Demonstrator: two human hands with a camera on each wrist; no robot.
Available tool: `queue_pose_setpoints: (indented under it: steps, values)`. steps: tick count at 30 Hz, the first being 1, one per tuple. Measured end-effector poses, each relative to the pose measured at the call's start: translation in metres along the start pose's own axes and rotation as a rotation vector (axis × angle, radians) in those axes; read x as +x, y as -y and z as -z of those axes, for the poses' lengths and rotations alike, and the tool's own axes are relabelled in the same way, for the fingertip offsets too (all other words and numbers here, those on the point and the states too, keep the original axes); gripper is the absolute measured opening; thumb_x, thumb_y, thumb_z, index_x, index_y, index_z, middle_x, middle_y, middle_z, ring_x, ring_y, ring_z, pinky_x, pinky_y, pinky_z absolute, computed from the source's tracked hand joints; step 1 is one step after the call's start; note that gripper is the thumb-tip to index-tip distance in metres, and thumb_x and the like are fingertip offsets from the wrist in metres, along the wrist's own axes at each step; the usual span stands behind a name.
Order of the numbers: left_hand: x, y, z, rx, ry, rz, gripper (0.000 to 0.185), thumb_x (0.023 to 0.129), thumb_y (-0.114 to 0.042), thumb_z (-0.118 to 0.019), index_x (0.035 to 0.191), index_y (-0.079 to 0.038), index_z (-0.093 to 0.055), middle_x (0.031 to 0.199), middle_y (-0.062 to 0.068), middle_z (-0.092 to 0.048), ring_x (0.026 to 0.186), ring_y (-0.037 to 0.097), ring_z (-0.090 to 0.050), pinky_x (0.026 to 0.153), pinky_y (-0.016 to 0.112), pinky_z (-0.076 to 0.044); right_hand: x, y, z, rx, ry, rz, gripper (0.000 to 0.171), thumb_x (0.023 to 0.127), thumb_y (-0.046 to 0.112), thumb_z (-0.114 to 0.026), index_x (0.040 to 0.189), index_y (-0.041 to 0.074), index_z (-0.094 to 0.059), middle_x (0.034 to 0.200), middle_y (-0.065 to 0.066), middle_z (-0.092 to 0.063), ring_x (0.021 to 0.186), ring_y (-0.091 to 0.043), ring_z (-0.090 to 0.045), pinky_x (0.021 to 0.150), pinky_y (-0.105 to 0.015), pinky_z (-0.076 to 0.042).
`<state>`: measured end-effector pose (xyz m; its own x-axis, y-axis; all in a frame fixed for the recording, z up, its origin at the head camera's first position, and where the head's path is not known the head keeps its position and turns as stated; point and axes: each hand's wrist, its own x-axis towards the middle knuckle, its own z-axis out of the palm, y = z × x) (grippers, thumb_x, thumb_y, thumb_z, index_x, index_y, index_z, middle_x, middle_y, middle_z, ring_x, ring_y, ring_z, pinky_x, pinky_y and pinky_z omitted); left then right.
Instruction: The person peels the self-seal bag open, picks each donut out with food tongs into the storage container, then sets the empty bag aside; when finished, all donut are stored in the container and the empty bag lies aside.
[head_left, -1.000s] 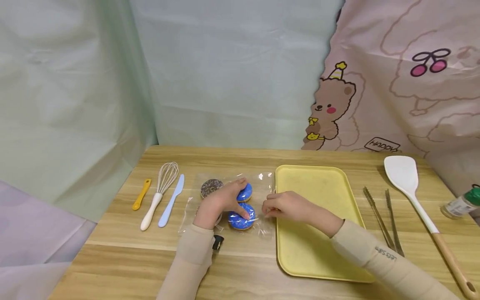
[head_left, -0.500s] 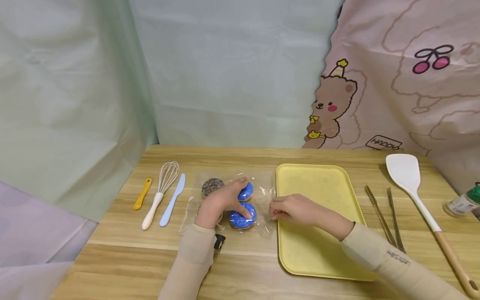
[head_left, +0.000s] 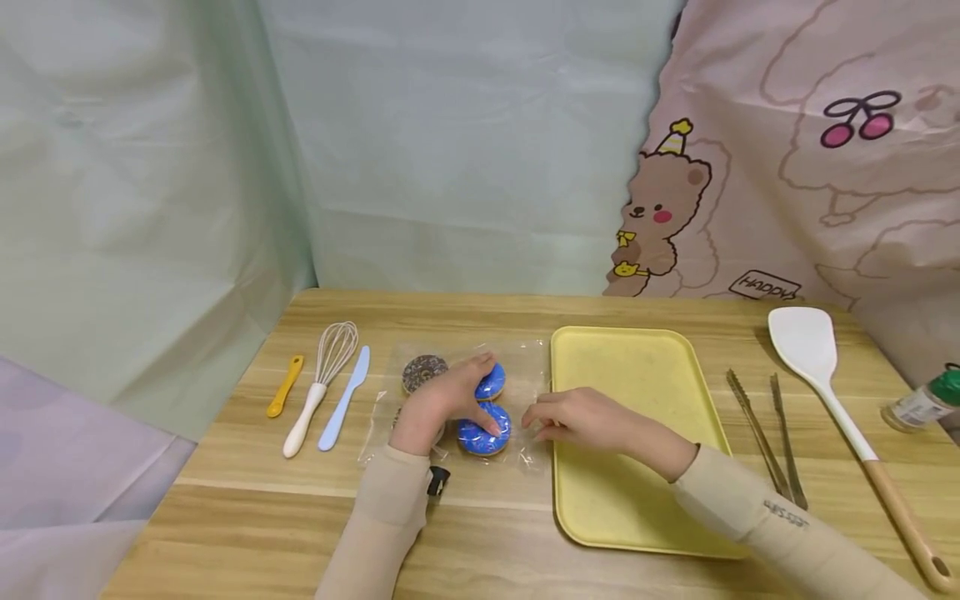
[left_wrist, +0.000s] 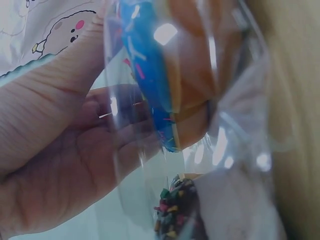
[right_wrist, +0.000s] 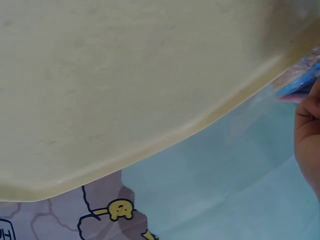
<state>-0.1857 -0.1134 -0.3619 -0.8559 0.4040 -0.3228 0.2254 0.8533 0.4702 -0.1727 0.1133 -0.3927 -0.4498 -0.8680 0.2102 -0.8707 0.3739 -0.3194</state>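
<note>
A: Head view first, nearest things: the left hand [head_left: 441,402] lies with curled fingers on the clear plastic bag [head_left: 457,400], thumb on the near blue-iced doughnut [head_left: 483,435] and fingertips on the far blue-iced doughnut [head_left: 491,382]. Is it gripping?

B: It presses and cups through the film; the left wrist view shows a blue doughnut [left_wrist: 165,85] against the palm under plastic. The right hand [head_left: 581,417] pinches the bag's right edge, just beside the left rim of the yellow tray [head_left: 637,517].

A: How to do this step well?

B: I'd judge: keep the left hand pinning the doughnuts while the right draws the film sideways, low and slow, so nothing tumbles out or tears.

A: Where does the bag sit, and how does it lie?

B: Mid-tabletop, flat, between the pale blue plastic knife [head_left: 343,400] and the tray. Its long axis seems to run left to right, with the pinched edge facing the tray. A chocolate sprinkled doughnut [head_left: 423,371] sits toward its far left corner
</note>
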Motion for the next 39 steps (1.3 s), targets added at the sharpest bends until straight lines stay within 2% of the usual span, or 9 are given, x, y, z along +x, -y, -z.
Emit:
queue_pose_setpoints:
  steps: [7, 15, 20, 24, 27, 30, 33, 35, 39]
  values:
    - [0.001, 0.001, -0.002, -0.01, 0.0, -0.007, 0.108, 0.064, -0.03, -0.085, 0.148, -0.003, -0.021, 0.155, 0.011, -0.018, 0.141, 0.028, -0.018, 0.114, 0.04, -0.022, 0.003, 0.002, -0.002, -0.048, 0.048, 0.02, 0.004, 0.085, 0.02, -0.068, 0.085, 0.019, -0.064, 0.078, 0.011, -0.058, 0.068, 0.002, -0.053, 0.064, -0.015, -0.047]
    - [0.004, 0.001, 0.0, -0.056, -0.013, -0.044, 0.113, 0.063, -0.027, -0.086, 0.149, -0.007, -0.016, 0.155, 0.011, -0.017, 0.141, 0.028, -0.018, 0.114, 0.041, -0.021, -0.013, -0.001, 0.006, -0.074, 0.024, 0.027, 0.005, 0.084, 0.019, -0.069, 0.083, 0.02, -0.064, 0.08, 0.012, -0.058, 0.07, 0.001, -0.055, 0.063, -0.018, -0.048]
    - [0.003, -0.001, 0.006, 0.034, 0.062, -0.084, 0.101, 0.07, -0.031, -0.081, 0.148, -0.005, -0.023, 0.157, 0.01, -0.008, 0.143, 0.029, -0.01, 0.114, 0.044, -0.018, -0.026, -0.003, 0.008, -0.078, -0.015, -0.005, 0.009, 0.083, 0.018, -0.07, 0.083, 0.022, -0.063, 0.075, 0.013, -0.053, 0.065, 0.002, -0.05, 0.058, -0.016, -0.044]
    - [0.002, -0.003, 0.011, 0.148, 0.126, -0.118, 0.097, 0.075, -0.038, -0.076, 0.148, -0.005, -0.021, 0.157, 0.007, 0.002, 0.143, 0.028, 0.002, 0.115, 0.05, -0.006, -0.034, -0.003, 0.009, -0.082, -0.031, -0.028, 0.013, 0.081, 0.014, -0.072, 0.084, 0.022, -0.062, 0.073, 0.013, -0.051, 0.062, 0.002, -0.046, 0.055, -0.014, -0.041]
    - [0.002, -0.003, 0.013, 0.216, 0.151, -0.158, 0.094, 0.079, -0.04, -0.072, 0.149, -0.007, -0.018, 0.157, 0.007, 0.004, 0.143, 0.028, 0.006, 0.114, 0.054, 0.002, -0.039, -0.002, 0.011, -0.079, -0.036, -0.036, 0.013, 0.081, 0.013, -0.072, 0.086, 0.021, -0.063, 0.072, 0.013, -0.05, 0.06, 0.002, -0.044, 0.054, -0.013, -0.039]
    - [0.002, -0.002, 0.014, 0.224, 0.169, -0.232, 0.088, 0.084, -0.037, -0.069, 0.149, -0.007, -0.019, 0.157, 0.009, -0.005, 0.143, 0.029, 0.001, 0.113, 0.054, 0.001, -0.045, -0.002, 0.012, -0.072, -0.038, -0.039, 0.012, 0.081, 0.013, -0.072, 0.087, 0.02, -0.063, 0.072, 0.012, -0.05, 0.058, 0.003, -0.041, 0.052, -0.013, -0.037]
    - [0.004, -0.002, 0.013, 0.184, 0.162, -0.273, 0.077, 0.087, -0.038, -0.064, 0.147, -0.006, -0.027, 0.154, 0.009, -0.02, 0.143, 0.03, -0.008, 0.114, 0.053, 0.001, -0.052, -0.002, 0.012, -0.061, -0.04, -0.05, 0.013, 0.081, 0.011, -0.071, 0.088, 0.018, -0.064, 0.073, 0.013, -0.051, 0.058, 0.004, -0.041, 0.052, -0.012, -0.037]
    - [0.005, -0.005, 0.011, 0.177, 0.114, -0.271, 0.068, 0.089, -0.039, -0.062, 0.143, -0.006, -0.037, 0.15, 0.007, -0.031, 0.142, 0.027, -0.017, 0.115, 0.051, 0.001, -0.058, -0.001, 0.013, -0.059, -0.044, -0.058, 0.013, 0.081, 0.01, -0.071, 0.089, 0.018, -0.065, 0.073, 0.013, -0.051, 0.058, 0.004, -0.04, 0.052, -0.012, -0.037]
    - [0.011, -0.009, 0.002, 0.318, -0.068, -0.27, 0.051, 0.089, -0.04, -0.059, 0.128, -0.007, -0.057, 0.133, 0.007, -0.054, 0.129, 0.023, -0.043, 0.115, 0.049, -0.01, -0.073, 0.001, 0.016, -0.053, -0.063, -0.081, 0.014, 0.081, 0.01, -0.071, 0.091, 0.018, -0.065, 0.074, 0.013, -0.052, 0.057, 0.003, -0.041, 0.052, -0.012, -0.037]
